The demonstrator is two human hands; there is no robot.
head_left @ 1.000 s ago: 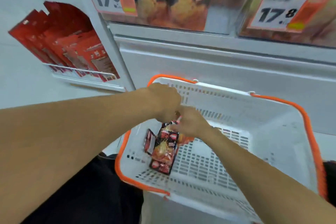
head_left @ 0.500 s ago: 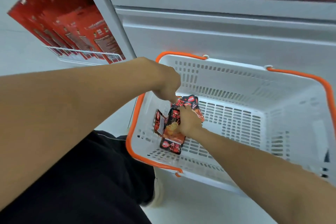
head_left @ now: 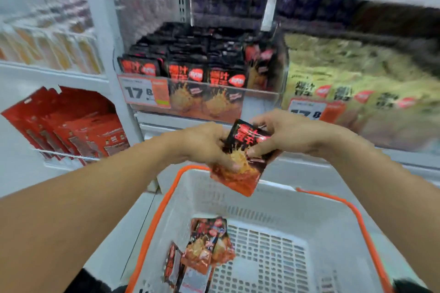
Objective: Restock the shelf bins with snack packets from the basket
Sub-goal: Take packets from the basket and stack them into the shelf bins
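Nearest the camera, in the white perforated plastic basket with orange rim [head_left: 262, 194], a few red-and-black snack packets [head_left: 202, 252] lie heaped at the left corner, awaiting stocking. Above its far rim, the left hand [head_left: 204, 147] and right hand [head_left: 285, 134] both pinch one glossy black-and-red packet [head_left: 240, 162], fingers clamped on its edges, apparently squaring it for insertion. Beyond, the clear-fronted shelf bin [head_left: 262, 94] holds matching packets upright.

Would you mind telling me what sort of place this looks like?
Most likely a shop aisle: a price tag fronts a clear shelf bin of black snack packets, red cartons sit in a wire rack, and an orange-rimmed shopping basket stands below.
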